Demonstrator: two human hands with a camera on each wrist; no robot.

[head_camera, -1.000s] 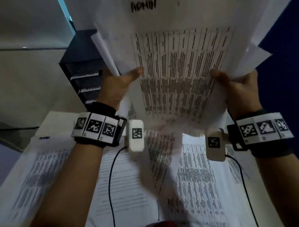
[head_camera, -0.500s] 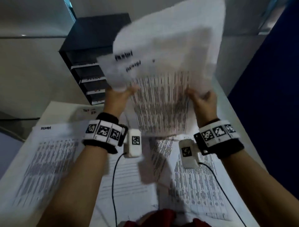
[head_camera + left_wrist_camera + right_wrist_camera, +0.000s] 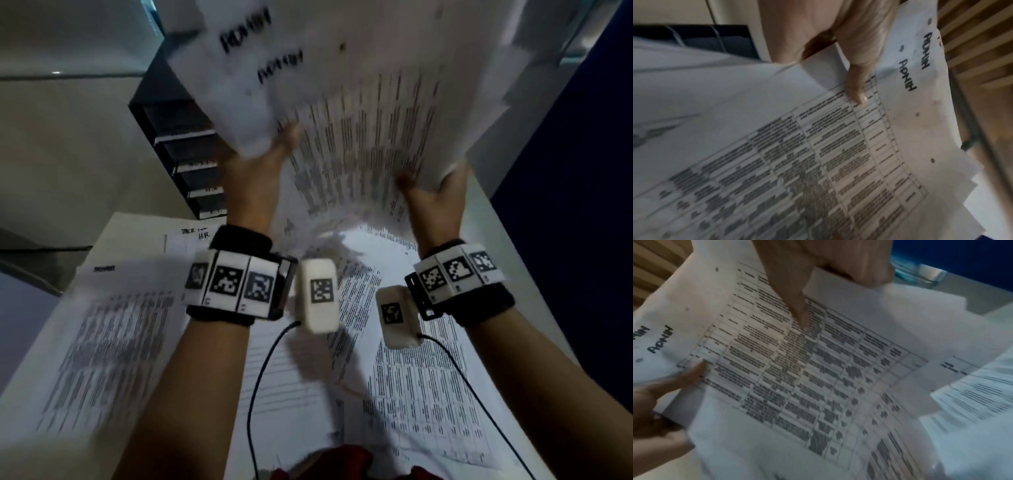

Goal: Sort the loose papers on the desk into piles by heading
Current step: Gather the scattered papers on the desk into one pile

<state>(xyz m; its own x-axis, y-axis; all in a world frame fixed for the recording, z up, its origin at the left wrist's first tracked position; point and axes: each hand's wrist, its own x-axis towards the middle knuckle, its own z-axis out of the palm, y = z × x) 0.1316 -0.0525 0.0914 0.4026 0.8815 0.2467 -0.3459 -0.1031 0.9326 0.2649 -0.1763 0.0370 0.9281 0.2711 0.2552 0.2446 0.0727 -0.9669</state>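
I hold a sheaf of white printed sheets [image 3: 359, 102] upright in the air above the desk, their tops hand-marked ADMIN [image 3: 907, 74]. My left hand [image 3: 260, 168] grips the sheaf's left edge, thumb [image 3: 857, 87] pressed on the front table print. My right hand [image 3: 435, 192] grips the right edge, thumb [image 3: 797, 309] on the front sheet and fingers behind. Below lie more papers: one headed ADMIN [image 3: 102, 325] at the left, one with a handwritten H.R. heading [image 3: 191, 236] further back, and table-printed sheets [image 3: 428, 377] at the right.
A black stack of document trays [image 3: 178, 150] stands at the desk's back, left of the raised sheaf. A dark blue partition [image 3: 565, 205] runs along the desk's right edge. Thin black cables [image 3: 260, 377] hang from both wrist cameras over the papers.
Both hands have kept hold of the sheaf and tilted it, so two ADMIN headings now show at its upper left. The sheets are blurred with motion.
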